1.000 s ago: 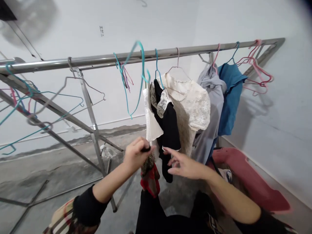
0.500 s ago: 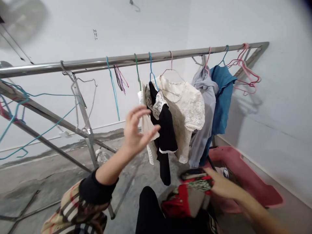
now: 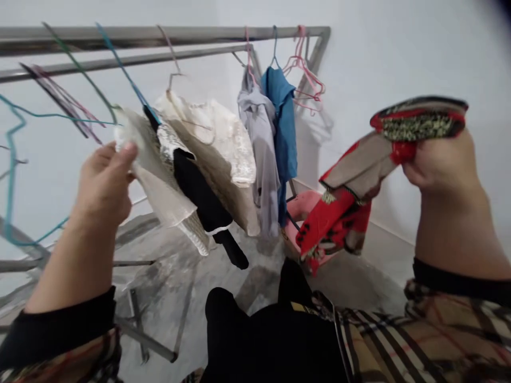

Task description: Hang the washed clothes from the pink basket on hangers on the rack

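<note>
My left hand [image 3: 104,186] is closed on the edge of a cream garment [image 3: 154,170], which hangs from a green hanger [image 3: 80,66]. Raised at the right, my right hand [image 3: 443,162] grips a bunched red, grey and black patterned garment [image 3: 339,213], whose lower part dangles. Its kind I cannot make out. Beside the cream garment hangs a black top [image 3: 202,191] with a pale lace collar, on a blue hanger [image 3: 123,69]. Behind that is a cream lace top [image 3: 223,133] on a thin hanger.
A steel rail [image 3: 199,36] runs across the top. Farther along hang a grey garment [image 3: 259,133], a blue garment [image 3: 281,117] and several pink hangers [image 3: 305,69]. A pink tub [image 3: 297,205] stands on the floor below. A teal hanger [image 3: 10,159] is at the left.
My left hand has closed on the cream garment, which now tilts toward it. My right hand has lifted the red patterned garment up from near the tub. The view has shifted right.
</note>
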Tool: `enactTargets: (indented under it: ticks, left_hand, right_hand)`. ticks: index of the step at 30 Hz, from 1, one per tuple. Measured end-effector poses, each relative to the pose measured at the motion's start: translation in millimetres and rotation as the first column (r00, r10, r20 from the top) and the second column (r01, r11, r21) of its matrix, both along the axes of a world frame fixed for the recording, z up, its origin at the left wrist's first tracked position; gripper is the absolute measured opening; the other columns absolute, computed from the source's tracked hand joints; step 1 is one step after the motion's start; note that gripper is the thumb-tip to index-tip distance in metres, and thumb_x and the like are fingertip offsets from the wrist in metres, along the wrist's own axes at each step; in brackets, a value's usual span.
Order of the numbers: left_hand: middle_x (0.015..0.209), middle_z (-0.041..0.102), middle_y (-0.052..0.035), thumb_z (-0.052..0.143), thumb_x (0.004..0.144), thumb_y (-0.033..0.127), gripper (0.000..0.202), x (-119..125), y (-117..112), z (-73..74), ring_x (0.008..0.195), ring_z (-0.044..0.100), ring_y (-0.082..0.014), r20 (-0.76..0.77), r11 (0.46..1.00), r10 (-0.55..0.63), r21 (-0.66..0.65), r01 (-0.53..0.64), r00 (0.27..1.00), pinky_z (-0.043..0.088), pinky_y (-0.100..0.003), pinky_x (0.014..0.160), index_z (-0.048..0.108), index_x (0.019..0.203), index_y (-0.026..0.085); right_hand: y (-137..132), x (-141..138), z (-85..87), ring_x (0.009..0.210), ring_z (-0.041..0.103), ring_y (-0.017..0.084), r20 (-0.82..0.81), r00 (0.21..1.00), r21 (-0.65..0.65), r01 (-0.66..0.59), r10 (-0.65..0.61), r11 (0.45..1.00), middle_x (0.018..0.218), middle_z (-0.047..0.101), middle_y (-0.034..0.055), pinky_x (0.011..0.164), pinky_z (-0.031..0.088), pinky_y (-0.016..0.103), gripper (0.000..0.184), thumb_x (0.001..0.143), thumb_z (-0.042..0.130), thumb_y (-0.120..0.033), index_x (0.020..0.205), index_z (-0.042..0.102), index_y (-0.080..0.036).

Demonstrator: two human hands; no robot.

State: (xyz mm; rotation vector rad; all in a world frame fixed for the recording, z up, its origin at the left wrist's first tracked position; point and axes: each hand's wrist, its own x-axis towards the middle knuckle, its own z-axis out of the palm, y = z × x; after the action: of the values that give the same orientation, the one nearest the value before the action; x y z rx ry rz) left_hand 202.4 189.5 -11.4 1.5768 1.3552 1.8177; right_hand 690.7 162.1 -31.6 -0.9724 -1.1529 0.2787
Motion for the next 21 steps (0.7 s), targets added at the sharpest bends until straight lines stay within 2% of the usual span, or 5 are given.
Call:
enactTargets:
  ticks: [4,8,12,16,21]
  left_hand:
    - [0.064,0.051,0.0041,0.062,0.028,0.091,0.092,-2,2,4.3,0.06,0.048,-0.0074,-0.034,0.977,0.21,0.033,-0.209,0.977,0.049,-0.034,0.067,0.049,0.076,0.014]
    - [0.05,0.035,0.0077,0.051,0.033,0.096,0.084,4,-5,8.0,0.05,0.037,-0.0048,-0.085,0.949,0.313,0.078,-0.307,0.946,0.041,-0.025,0.054,0.039,0.063,0.018]
    - [0.047,0.031,0.0069,0.07,0.043,0.078,0.068,8,-5,7.9,0.051,0.033,-0.0057,-0.015,0.945,0.296,0.149,-0.291,0.955,0.035,-0.023,0.049,0.036,0.053,0.02]
    - [0.051,0.033,0.0065,0.078,0.053,0.048,0.052,-4,-2,3.5,0.054,0.03,-0.0057,-0.12,0.888,0.399,0.296,-0.351,0.909,0.029,-0.02,0.05,0.036,0.052,0.019]
    - [0.047,0.029,0.0057,0.079,0.062,0.035,0.054,-17,-17,-4.2,0.05,0.023,-0.0077,-0.487,0.719,0.689,0.551,-0.424,0.536,0.014,-0.025,0.049,0.03,0.047,0.018]
  right_hand:
    - [26,16,18.4,0.103,0.064,0.019,-0.052,0.998,0.195,0.037,-0.027,0.98,0.103,0.067,0.0106,0.088,0.051,0.033,0.015,0.08,0.058,-0.005,0.093,0.061,-0.01]
    - [49,19,8.2,0.095,0.064,0.013,0.016,0.991,0.232,0.125,-0.132,0.965,0.106,0.068,0.0128,0.086,0.053,0.028,0.018,0.082,0.055,-0.006,0.098,0.064,-0.008]
    - [63,12,-38.4,0.096,0.062,0.013,0.284,0.939,-0.227,0.264,-0.196,0.938,0.107,0.068,0.015,0.09,0.047,0.026,0.028,0.085,0.054,-0.018,0.106,0.064,-0.002]
    - [58,-13,-94.9,0.108,0.061,0.025,0.58,0.76,-0.682,0.257,0.292,0.685,0.118,0.065,0.0194,0.101,0.042,0.037,0.046,0.084,0.06,-0.031,0.12,0.06,-0.003]
    - [44,-67,-142.7,0.109,0.063,0.026,0.384,0.559,-0.825,-0.15,0.735,0.545,0.12,0.066,0.0138,0.102,0.046,0.037,0.053,0.086,0.054,-0.045,0.126,0.061,-0.011]
